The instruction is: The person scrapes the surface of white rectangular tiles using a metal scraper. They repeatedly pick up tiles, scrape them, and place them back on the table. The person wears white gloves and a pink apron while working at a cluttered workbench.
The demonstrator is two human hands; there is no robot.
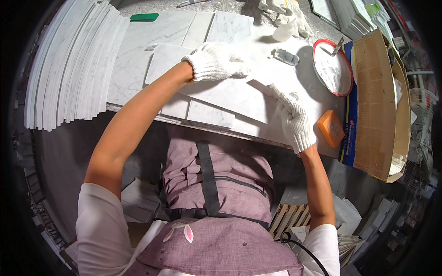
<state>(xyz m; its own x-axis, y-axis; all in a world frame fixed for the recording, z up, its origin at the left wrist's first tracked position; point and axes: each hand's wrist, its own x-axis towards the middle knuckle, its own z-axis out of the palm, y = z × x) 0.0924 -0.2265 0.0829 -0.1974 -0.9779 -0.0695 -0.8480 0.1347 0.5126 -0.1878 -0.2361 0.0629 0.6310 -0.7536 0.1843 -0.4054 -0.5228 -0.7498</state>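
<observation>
My left hand (219,63), in a white knitted glove, lies across a pale veined stone tile (165,58), its fingers bent at the tile's surface. My right hand (293,117), gloved alike, has its fingertips by the right end of another veined tile (228,95) that lies slanted over smaller pieces. Glare and the gloves hide whether the fingers of either hand grip a tile. Beneath are a small tile (210,113) near the table's front edge and a large veined slab (133,74). A grey oblong piece (286,57) lies beyond my right hand.
Upright tiles (72,65) are stacked at the left. On the right are a red-rimmed bowl (349,77) of white paste with a metal blade (337,46), an orange block (330,128) and a cardboard box (373,103). A green block (144,17) and spare gloves (293,17) lie behind.
</observation>
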